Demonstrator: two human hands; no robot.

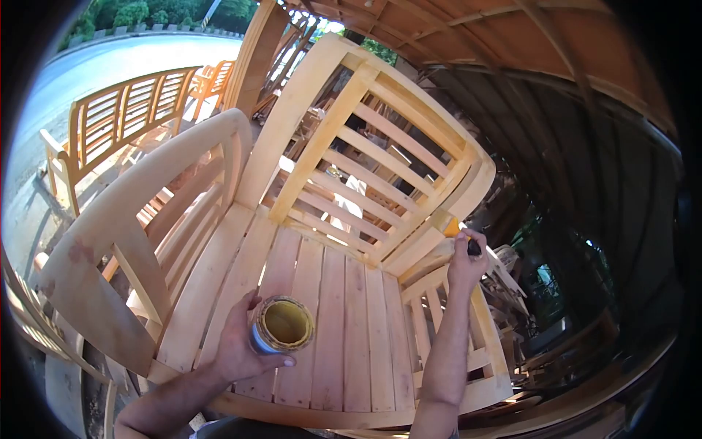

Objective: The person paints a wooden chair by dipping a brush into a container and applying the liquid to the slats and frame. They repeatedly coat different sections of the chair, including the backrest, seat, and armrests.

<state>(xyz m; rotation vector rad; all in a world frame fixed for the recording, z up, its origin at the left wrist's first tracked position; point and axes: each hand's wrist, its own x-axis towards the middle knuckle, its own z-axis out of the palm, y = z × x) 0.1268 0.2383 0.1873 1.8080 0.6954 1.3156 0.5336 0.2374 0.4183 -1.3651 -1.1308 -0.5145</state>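
Note:
My left hand [240, 338] is wrapped round an open can [282, 327] of yellowish liquid, its rim smeared, held above the seat slats [322, 366]. In my right hand [468, 262] is a paintbrush [447, 222] with a yellow ferrule or handle part and a dark handle end. The bristles meet or nearly touch the right upright of the wooden bench's backrest [417, 227]. Parts of the backrest frame look yellower and wetter than the pale armrest [146, 183] on the left. My fingers partly hide the brush handle.
Another slatted bench [131, 110] stands outdoors at the left beside a paved road [146, 55], with an orange-toned chair [213, 84] behind it. A wooden post [256, 55] rises near the backrest. Wood pieces lie in the dim area at right, under a roof [497, 36].

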